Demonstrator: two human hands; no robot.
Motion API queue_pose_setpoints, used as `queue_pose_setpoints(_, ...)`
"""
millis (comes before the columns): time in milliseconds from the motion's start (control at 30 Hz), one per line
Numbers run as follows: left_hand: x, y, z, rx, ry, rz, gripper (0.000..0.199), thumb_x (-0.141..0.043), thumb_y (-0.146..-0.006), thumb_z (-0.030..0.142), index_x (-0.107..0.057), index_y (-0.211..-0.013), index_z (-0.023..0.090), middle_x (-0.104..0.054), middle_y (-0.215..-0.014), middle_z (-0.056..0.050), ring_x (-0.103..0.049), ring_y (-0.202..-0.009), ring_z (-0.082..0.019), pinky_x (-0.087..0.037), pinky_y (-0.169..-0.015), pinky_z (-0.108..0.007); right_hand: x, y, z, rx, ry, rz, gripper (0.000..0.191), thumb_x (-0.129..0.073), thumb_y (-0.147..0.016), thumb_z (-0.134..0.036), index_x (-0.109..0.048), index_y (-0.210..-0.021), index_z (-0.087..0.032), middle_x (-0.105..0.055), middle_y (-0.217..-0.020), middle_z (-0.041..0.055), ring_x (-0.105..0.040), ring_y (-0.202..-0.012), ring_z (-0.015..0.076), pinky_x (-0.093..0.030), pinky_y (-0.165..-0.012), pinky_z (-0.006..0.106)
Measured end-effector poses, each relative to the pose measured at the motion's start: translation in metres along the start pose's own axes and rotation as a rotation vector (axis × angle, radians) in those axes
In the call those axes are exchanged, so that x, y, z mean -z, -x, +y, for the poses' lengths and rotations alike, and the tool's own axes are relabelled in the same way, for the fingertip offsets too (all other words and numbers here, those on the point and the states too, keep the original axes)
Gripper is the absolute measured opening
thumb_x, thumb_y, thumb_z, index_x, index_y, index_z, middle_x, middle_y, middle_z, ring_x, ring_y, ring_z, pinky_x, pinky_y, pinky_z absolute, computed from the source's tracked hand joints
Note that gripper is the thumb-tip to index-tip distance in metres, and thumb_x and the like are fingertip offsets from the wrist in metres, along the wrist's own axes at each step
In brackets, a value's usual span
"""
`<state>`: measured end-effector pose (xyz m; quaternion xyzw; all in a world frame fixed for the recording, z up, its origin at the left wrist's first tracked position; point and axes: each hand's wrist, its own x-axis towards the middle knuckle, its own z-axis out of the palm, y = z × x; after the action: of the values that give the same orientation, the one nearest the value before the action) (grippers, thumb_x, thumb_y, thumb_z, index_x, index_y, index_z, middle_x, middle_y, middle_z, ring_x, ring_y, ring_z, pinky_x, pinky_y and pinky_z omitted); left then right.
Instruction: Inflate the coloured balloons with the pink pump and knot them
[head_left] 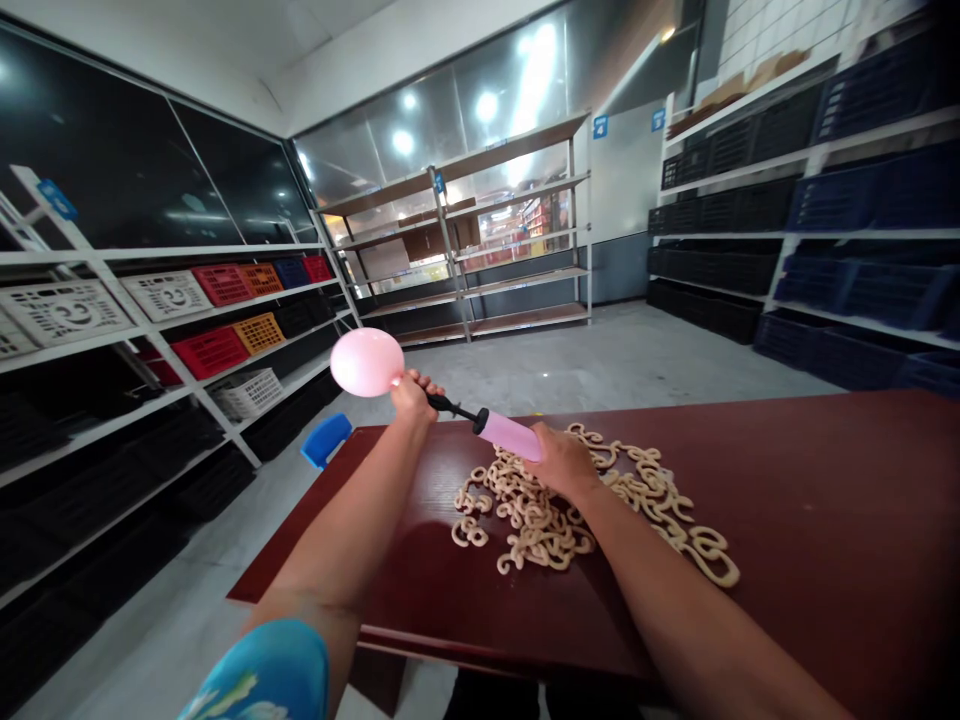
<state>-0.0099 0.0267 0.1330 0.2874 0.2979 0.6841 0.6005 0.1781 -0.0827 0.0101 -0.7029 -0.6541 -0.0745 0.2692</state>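
Note:
A round, inflated pink balloon [367, 361] sits at the fingers of my left hand [412, 396], which is closed around its neck and the black end of a hand pump. The pump's pink barrel [507, 435] slants down to the right, with a thin black part between it and my left hand. My right hand [564, 462] is wrapped around the lower end of the barrel. Below and beside it, many pale beige curled, looped pieces [541, 530] lie in a loose heap; what they are made of is unclear.
The dark red table [420, 580] spans the front. A blue stool or chair [327, 440] stands beyond its left corner. Shelves with coloured crates [219, 284] line the left, dark crates [840, 285] the right. A metal rack [517, 270] stands at the back.

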Motion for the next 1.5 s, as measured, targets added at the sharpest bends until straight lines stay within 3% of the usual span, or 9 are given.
queue_pose_setpoints(167, 0.006, -0.023, 0.053, -0.086, 0.015, 0.030, 0.015, -0.036, -0.071, 0.009, -0.029, -0.062, 0.019, -0.024, -0.048, 0.007, -0.025, -0.033, -0.006, -0.025, -0.038, -0.021, -0.002, -0.004, 0.010, -0.009, -0.004, 0.045, 0.035, -0.056, -0.070, -0.032, -0.053, -0.103, -0.020, -0.063, -0.087, 0.0057, -0.057, -0.079, 0.0196, -0.036, -0.069, 0.028)
queue_pose_setpoints(267, 0.012, -0.028, 0.059, -0.120, 0.049, 0.036, 0.015, -0.037, -0.070, 0.008, -0.029, -0.063, 0.019, -0.023, -0.048, 0.007, -0.025, -0.033, -0.005, -0.024, -0.038, -0.020, -0.003, -0.006, 0.013, -0.033, 0.016, 0.037, 0.035, -0.058, -0.069, -0.031, -0.053, -0.101, -0.019, -0.062, -0.087, 0.0067, -0.057, -0.078, 0.0199, -0.036, -0.069, 0.029)
queue_pose_setpoints(600, 0.008, 0.009, -0.033, 0.018, 0.088, 0.013, 0.018, -0.039, -0.073, 0.012, -0.026, -0.062, 0.019, -0.020, -0.048, 0.007, -0.024, -0.034, -0.005, -0.024, -0.040, -0.020, -0.002, -0.002, 0.003, 0.053, 0.067, 0.019, 0.029, -0.057, -0.070, -0.033, -0.052, -0.094, -0.017, -0.062, -0.084, 0.0081, -0.058, -0.081, 0.0217, -0.035, -0.072, 0.029)
queue_pose_setpoints(733, 0.009, 0.017, -0.049, 0.045, 0.075, 0.022, 0.022, -0.043, -0.075, 0.019, -0.025, -0.062, 0.020, -0.021, -0.049, 0.007, -0.026, -0.035, -0.005, -0.026, -0.040, -0.020, -0.002, 0.000, 0.002, 0.051, 0.060, -0.009, 0.030, -0.058, -0.070, -0.034, -0.052, -0.094, -0.018, -0.062, -0.086, 0.0082, -0.058, -0.083, 0.0217, -0.035, -0.073, 0.029)
queue_pose_setpoints(833, 0.011, 0.009, -0.032, 0.031, 0.057, 0.014, 0.020, -0.042, -0.074, 0.017, -0.026, -0.062, 0.020, -0.021, -0.048, 0.007, -0.026, -0.034, -0.006, -0.026, -0.040, -0.021, -0.002, 0.000, 0.003, 0.042, 0.057, -0.019, 0.034, -0.059, -0.069, -0.035, -0.052, -0.098, -0.018, -0.062, -0.088, 0.0079, -0.058, -0.082, 0.0210, -0.035, -0.072, 0.028)
queue_pose_setpoints(1033, 0.017, -0.021, 0.041, -0.067, 0.050, 0.025, 0.017, -0.037, -0.074, 0.011, -0.029, -0.062, 0.019, -0.022, -0.048, 0.007, -0.024, -0.033, -0.006, -0.024, -0.038, -0.020, -0.003, -0.002, 0.006, 0.012, 0.054, 0.014, 0.034, -0.058, -0.069, -0.035, -0.053, -0.099, -0.019, -0.063, -0.088, 0.0063, -0.058, -0.079, 0.0206, -0.036, -0.067, 0.028)
queue_pose_setpoints(1133, 0.020, -0.027, 0.055, -0.104, 0.064, 0.042, 0.017, -0.039, -0.073, 0.010, -0.029, -0.062, 0.019, -0.021, -0.048, 0.007, -0.023, -0.033, -0.005, -0.023, -0.038, -0.020, -0.003, -0.003, 0.005, 0.003, 0.060, 0.004, 0.034, -0.058, -0.070, -0.036, -0.052, -0.098, -0.018, -0.063, -0.087, 0.0070, -0.058, -0.078, 0.0211, -0.036, -0.066, 0.028)
queue_pose_setpoints(1233, 0.021, -0.023, 0.042, -0.105, 0.088, 0.029, 0.016, -0.038, -0.071, 0.008, -0.030, -0.062, 0.019, -0.022, -0.048, 0.007, -0.024, -0.034, -0.005, -0.023, -0.038, -0.020, -0.004, -0.003, 0.002, -0.012, 0.066, -0.036, 0.035, -0.061, -0.068, -0.037, -0.052, -0.096, -0.018, -0.063, -0.085, 0.0073, -0.059, -0.078, 0.0211, -0.037, -0.066, 0.028)
queue_pose_setpoints(1500, 0.010, 0.017, -0.042, 0.027, 0.121, 0.002, 0.018, -0.039, -0.071, 0.011, -0.027, -0.061, 0.019, -0.021, -0.049, 0.007, -0.025, -0.035, -0.006, -0.025, -0.039, -0.020, -0.004, 0.000, 0.000, 0.027, 0.105, -0.023, 0.034, -0.060, -0.069, -0.038, -0.052, -0.095, -0.018, -0.063, -0.085, 0.0076, -0.059, -0.079, 0.0213, -0.037, -0.068, 0.028)
